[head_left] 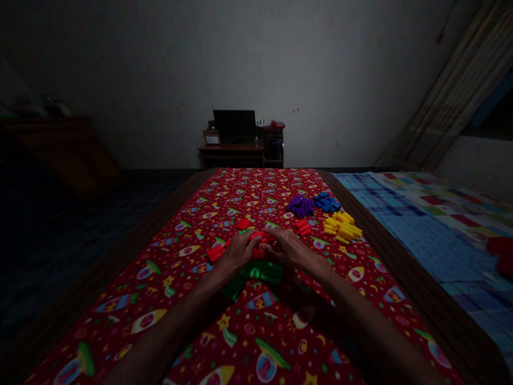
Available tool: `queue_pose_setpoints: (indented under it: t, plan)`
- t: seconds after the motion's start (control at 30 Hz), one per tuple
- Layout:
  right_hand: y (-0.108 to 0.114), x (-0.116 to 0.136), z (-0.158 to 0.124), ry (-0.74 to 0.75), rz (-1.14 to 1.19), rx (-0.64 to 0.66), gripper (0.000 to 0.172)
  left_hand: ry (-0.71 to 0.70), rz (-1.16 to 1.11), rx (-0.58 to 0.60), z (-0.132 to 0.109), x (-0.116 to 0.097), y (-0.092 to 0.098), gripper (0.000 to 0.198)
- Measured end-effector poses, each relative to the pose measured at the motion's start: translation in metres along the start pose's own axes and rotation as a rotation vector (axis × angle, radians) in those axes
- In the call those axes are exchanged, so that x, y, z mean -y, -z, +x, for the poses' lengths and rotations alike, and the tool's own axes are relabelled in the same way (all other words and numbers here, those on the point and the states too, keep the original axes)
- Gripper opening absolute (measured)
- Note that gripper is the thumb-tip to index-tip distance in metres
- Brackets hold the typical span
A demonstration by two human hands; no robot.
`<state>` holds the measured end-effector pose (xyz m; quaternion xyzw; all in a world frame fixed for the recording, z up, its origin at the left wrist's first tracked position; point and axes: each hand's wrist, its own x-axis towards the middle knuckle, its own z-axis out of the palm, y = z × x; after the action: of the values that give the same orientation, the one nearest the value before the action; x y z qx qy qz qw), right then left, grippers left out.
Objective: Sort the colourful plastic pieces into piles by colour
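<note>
Red rocket-print cloth (pixel 240 342) covers our worktop (pixel 395 267). Just beyond green plastic pegs (pixel 266 274), our left hand (pixel 239 250) and right hand (pixel 292 250) meet, grips closed on red plastic pegs (pixel 258 251), mostly hidden in gloom.

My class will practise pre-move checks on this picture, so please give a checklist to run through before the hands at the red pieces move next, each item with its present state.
1. Both hands at the red pieces: ok; left hand and right hand meet over them.
2. Grip closed on them: cannot tell; too dim.
3. Piles unmixed: ok; purple pile, blue pile and yellow pile each hold one colour.
4. Green pieces clear of the hands: not ok; they lie just beneath them.
5. Nothing overhanging the table edge: ok.
6. Lighting: not ok; dim.
</note>
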<state>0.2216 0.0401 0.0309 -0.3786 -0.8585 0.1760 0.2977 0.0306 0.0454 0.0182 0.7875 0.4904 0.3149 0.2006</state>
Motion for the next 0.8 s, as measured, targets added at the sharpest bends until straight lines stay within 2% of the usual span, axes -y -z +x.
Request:
queue_pose_setpoints:
  t: [0.1,0.2,0.37,0.5,0.6,0.7,0.8]
  plan:
    - [-0.006,-0.002,-0.004,0.001,-0.050,0.005,0.033,0.009,0.027,-0.004,0.000,0.002,-0.001,0.035]
    - [0.002,-0.017,-0.005,-0.016,-0.092,0.003,0.028,0.035,0.039,-0.041,0.002,0.006,0.002,0.033]
    - [0.014,-0.051,-0.005,-0.130,-0.315,-0.143,0.022,0.045,0.087,-0.096,0.005,0.010,0.017,0.034]
    - [0.008,-0.075,-0.013,-0.212,-0.470,-0.176,0.019,0.036,0.106,-0.093,0.006,0.010,0.020,0.029]
    - [0.004,-0.087,-0.019,-0.260,-0.487,-0.160,0.017,0.068,0.089,-0.132,0.008,0.012,0.019,0.025]
    - [0.007,-0.086,-0.018,-0.212,-0.451,-0.202,0.024,0.133,0.031,-0.192,0.011,0.016,0.021,0.026]
    - [0.011,-0.064,-0.009,-0.110,-0.346,-0.224,0.025,0.134,-0.068,-0.166,0.011,0.018,0.023,0.026]
